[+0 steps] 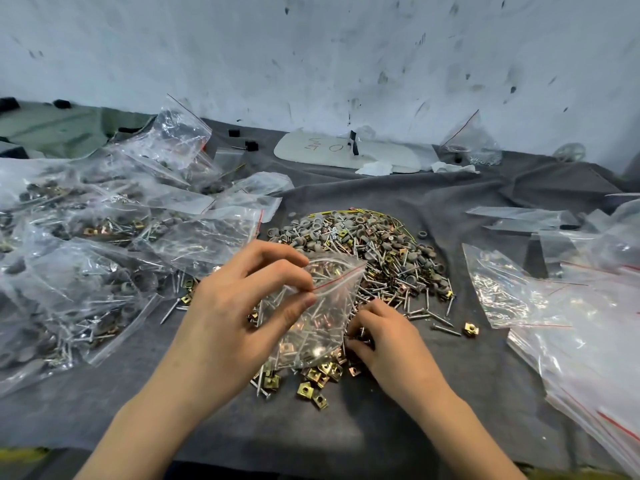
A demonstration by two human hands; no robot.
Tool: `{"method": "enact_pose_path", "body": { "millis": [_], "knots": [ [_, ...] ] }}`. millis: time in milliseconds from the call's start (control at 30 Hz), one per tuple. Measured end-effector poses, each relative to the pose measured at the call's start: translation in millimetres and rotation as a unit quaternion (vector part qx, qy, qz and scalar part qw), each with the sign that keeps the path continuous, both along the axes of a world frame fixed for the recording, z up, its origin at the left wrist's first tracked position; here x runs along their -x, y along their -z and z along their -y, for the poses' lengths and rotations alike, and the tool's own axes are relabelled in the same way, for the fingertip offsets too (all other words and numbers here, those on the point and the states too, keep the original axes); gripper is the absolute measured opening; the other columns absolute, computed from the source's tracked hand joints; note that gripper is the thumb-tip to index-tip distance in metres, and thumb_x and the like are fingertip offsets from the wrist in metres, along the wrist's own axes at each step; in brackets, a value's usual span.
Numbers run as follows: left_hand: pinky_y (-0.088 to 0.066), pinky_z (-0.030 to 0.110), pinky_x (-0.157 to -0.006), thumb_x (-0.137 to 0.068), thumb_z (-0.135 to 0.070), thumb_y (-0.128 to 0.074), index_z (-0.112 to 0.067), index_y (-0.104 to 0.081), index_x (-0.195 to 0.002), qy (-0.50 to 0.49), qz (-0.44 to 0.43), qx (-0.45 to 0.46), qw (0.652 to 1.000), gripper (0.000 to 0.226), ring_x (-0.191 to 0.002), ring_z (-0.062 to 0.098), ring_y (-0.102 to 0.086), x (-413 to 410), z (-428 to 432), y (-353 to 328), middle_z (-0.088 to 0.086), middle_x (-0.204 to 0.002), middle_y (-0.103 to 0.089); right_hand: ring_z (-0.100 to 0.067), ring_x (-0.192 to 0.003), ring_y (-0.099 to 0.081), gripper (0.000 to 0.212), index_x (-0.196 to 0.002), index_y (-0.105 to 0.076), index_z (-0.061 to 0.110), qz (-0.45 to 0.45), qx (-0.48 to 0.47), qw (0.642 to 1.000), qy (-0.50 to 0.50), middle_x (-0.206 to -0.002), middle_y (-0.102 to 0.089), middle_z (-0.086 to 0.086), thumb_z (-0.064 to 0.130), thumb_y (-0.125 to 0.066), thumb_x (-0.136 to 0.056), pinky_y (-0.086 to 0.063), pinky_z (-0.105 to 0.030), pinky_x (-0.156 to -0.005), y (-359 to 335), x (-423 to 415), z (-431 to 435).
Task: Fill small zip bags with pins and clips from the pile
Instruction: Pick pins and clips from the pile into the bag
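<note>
As left hand (228, 317) pinches the zip bag (323, 329) above the pile (381, 251), right hand (388, 336) grips clips (357, 336) beneath it.

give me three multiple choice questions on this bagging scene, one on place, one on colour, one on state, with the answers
1. Where does the heap of filled bags lie from the loose pile?
A. to the person's left
B. to the person's right
C. under the pile

2. What colour is the stripe at the mouth of the held zip bag?
A. blue
B. red
C. green

3. What is the left hand doing?
A. lying flat, holding nothing
B. pinching the zip bag's mouth
C. gripping a screwdriver

Answers:
1 A, the filled bags sit left of the pile.
2 B, a red line runs along the mouth.
3 B, thumb and fingers pinch the bag's rim, while the right hand curls its fingers among the clips.
</note>
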State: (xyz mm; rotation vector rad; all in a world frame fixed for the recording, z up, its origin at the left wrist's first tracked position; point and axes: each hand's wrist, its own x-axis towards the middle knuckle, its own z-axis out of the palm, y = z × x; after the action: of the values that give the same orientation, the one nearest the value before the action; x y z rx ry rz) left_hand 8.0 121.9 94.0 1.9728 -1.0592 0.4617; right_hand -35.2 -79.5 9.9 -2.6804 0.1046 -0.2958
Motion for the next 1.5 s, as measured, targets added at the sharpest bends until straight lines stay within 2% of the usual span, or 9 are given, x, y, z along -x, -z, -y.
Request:
{"method": "enact_pose_path", "body": {
  "millis": [200,367,467,633,800,933,1033,1267,1500],
  "knots": [
    [-0.043,0.008,-0.081,-0.087,-0.034,-0.057,-0.018,-0.069,-0.084,0.004,0.0,0.005,1.0,0.021,-0.094,0.002,-0.061,-0.9,-4.2,0.0,-0.004,-0.104,-0.063,0.0,-0.07,-0.053,0.023,-0.078,-0.053,0.025,0.039,-0.138,0.989,0.033,-0.078,-0.058,0.013,0.012,-0.071,-0.083,-0.04,-0.013,-0.063,-15.2,-0.7,7.4],
    [-0.042,0.009,-0.082,-0.089,-0.032,-0.056,-0.015,-0.069,-0.084,0.024,0.021,-0.011,0.999,0.021,-0.096,0.003,-0.06,1.7,1.6,-1.0,-0.002,-0.105,-0.062,-0.007,-0.07,-0.061,0.019,-0.083,-0.062,0.026,0.26,-0.298,0.918,-0.001,-0.077,-0.066,0.007,0.011,-0.074,-0.08,-0.047,-0.014,-0.062,-72.7,11.0,1.6],
    [-0.043,0.011,-0.084,-0.089,-0.03,-0.057,-0.013,-0.069,-0.084,0.044,0.031,-0.014,0.998,0.021,-0.096,0.003,-0.06,3.6,7.4,-2.1,-0.001,-0.106,-0.061,-0.013,-0.077,-0.064,0.018,-0.088,-0.062,0.027,0.325,-0.294,0.896,-0.063,-0.083,-0.067,0.006,0.014,-0.072,-0.081,-0.05,-0.02,-0.068,-104.4,20.9,-8.4],
    [-0.044,0.013,-0.083,-0.089,-0.028,-0.058,-0.012,-0.07,-0.086,0.061,0.033,-0.005,0.998,0.019,-0.096,0.005,-0.061,6.1,11.8,-3.9,-0.001,-0.106,-0.061,-0.011,-0.096,-0.061,0.012,-0.094,-0.068,0.021,0.266,-0.15,0.947,-0.099,-0.095,-0.065,0.013,0.023,-0.07,-0.083,-0.049,-0.027,-0.08,-110.4,23.4,-16.9],
    [-0.052,0.019,-0.078,-0.089,-0.029,-0.058,-0.015,-0.068,-0.089,0.024,0.019,0.052,0.998,0.017,-0.094,0.007,-0.064,-0.8,-1.1,-5.1,-0.003,-0.107,-0.064,-0.005,-0.073,-0.061,0.008,-0.088,-0.07,0.024,0.309,-0.271,0.912,-0.002,-0.08,-0.066,0.012,0.017,-0.067,-0.086,-0.041,-0.011,-0.065,-95.6,21.6,4.4],
    [-0.057,0.04,-0.076,-0.088,-0.032,-0.059,-0.026,-0.064,-0.09,-0.002,-0.009,0.087,0.996,0.009,-0.101,0.014,-0.064,-9.5,-12.9,-6.1,-0.005,-0.108,-0.063,-0.004,-0.079,-0.057,0.006,-0.09,-0.07,0.023,0.036,-0.056,0.998,0.016,-0.082,-0.058,0.014,0.019,-0.068,-0.085,-0.044,-0.015,-0.075,-56.2,12.2,13.3],
    [-0.057,0.039,-0.077,-0.088,-0.035,-0.058,-0.025,-0.065,-0.089,-0.022,-0.006,0.072,0.997,0.012,-0.101,0.013,-0.063,-12.2,-17.3,-5.5,-0.006,-0.108,-0.063,-0.015,-0.1,-0.054,0.012,-0.102,-0.062,0.025,-0.119,0.033,0.992,0.029,-0.097,-0.052,0.009,0.029,-0.061,-0.09,-0.046,-0.03,-0.087,-22.3,10.6,4.3],
    [-0.055,0.029,-0.078,-0.088,-0.036,-0.056,-0.016,-0.068,-0.088,-0.041,-0.008,0.057,0.998,0.023,-0.101,0.009,-0.062,-8.2,-15.7,-1.2,-0.004,-0.107,-0.063,-0.019,-0.105,-0.051,0.022,-0.103,-0.052,0.024,-0.106,0.051,0.988,0.099,-0.106,-0.052,0.005,0.041,-0.058,-0.09,-0.042,-0.03,-0.075,-20.3,10.0,-12.3],
    [-0.046,0.012,-0.077,-0.088,-0.033,-0.057,-0.014,-0.068,-0.088,-0.038,0.001,0.049,0.998,0.021,-0.098,0.01,-0.063,-5.9,-14.9,0.2,-0.003,-0.107,-0.063,-0.028,-0.111,-0.05,0.023,-0.11,-0.045,0.016,-0.1,0.103,0.979,0.144,-0.114,-0.053,-0.005,0.018,-0.052,-0.089,-0.032,-0.031,-0.069,-19.3,4.7,-28.1]
  ]
}}
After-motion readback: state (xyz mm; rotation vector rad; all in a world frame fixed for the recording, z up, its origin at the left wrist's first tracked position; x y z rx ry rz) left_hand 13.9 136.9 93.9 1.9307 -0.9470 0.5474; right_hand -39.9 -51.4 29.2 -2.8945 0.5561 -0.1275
